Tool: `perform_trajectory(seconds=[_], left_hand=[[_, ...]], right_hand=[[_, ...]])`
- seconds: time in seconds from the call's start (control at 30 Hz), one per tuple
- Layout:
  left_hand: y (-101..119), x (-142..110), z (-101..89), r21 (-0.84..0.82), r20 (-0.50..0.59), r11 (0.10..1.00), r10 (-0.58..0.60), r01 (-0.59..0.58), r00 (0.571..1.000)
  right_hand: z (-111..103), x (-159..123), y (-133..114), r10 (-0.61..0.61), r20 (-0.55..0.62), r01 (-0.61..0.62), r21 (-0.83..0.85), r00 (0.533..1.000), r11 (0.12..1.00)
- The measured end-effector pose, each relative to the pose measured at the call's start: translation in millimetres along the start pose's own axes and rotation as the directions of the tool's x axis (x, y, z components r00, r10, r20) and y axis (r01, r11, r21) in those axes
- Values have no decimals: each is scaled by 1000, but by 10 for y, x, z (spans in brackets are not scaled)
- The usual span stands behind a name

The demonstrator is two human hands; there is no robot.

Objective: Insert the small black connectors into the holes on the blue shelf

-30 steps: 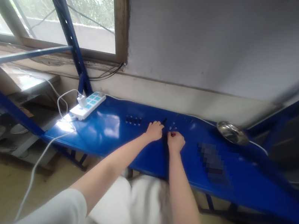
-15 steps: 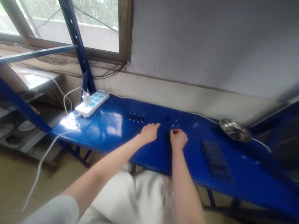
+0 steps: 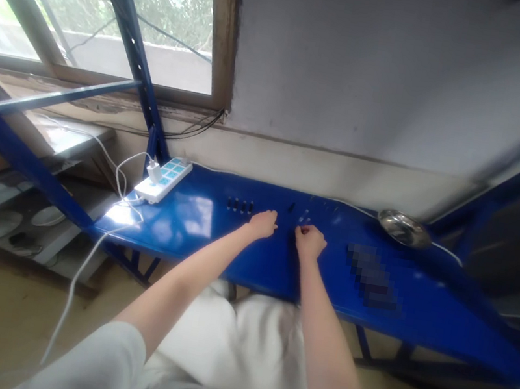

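My left hand [image 3: 263,223] is closed just above the blue table, with the fingers curled in and bent toward the right. Whatever it pinches is too small to make out. Close to its left stands a row of several small black pieces with pale ends [image 3: 243,207]. My right hand [image 3: 310,242] has thumb and fingertips pressed together near the tabletop, and anything between them is hidden. Just beyond those fingertips lie several tiny clear pieces [image 3: 307,215]. A small black piece [image 3: 291,207] rests between the two hands, farther back.
The blue table [image 3: 175,233] runs along the wall. A white power strip [image 3: 163,180] with a plug and cable lies at its left end. Toward the right are a shiny metal dish [image 3: 403,228] and a pixelated dark object [image 3: 372,278]. Tiny dark bits [image 3: 331,208] lie at the back.
My left hand has turned and its outstretched finger has curled in. My right hand stays in nearly the same place. The view has shifted slightly.
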State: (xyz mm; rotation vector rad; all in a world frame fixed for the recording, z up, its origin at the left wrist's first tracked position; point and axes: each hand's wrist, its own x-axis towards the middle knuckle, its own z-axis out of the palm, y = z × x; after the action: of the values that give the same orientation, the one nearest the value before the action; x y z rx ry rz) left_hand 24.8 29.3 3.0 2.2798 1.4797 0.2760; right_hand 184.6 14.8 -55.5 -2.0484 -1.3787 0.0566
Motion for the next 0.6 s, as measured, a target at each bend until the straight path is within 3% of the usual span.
perform_trajectory(seconds=[0.17,0.33,0.4,0.5,0.6], left_hand=[[-57,-82,88,-257,-175,966,-20,-26,984],[-122,-198,-22,-531,-372,845,-164,-64,914],[-150,-246,-129,-655,-396,749,-228,-99,890],[-189,-326,-274,-781,-373,606,-253,-155,893],[-217,-410,-354,-813,-382,552,-262,-187,887]], right_hand=[[-21,-18,-25,-3,-63,7,57,998,998],[-84,-80,-150,-230,-72,238,127,971,963],[-131,-111,-264,-351,-20,351,129,936,927],[-223,-148,-470,-474,29,469,94,880,878],[-309,-173,-645,-526,43,524,54,849,850]])
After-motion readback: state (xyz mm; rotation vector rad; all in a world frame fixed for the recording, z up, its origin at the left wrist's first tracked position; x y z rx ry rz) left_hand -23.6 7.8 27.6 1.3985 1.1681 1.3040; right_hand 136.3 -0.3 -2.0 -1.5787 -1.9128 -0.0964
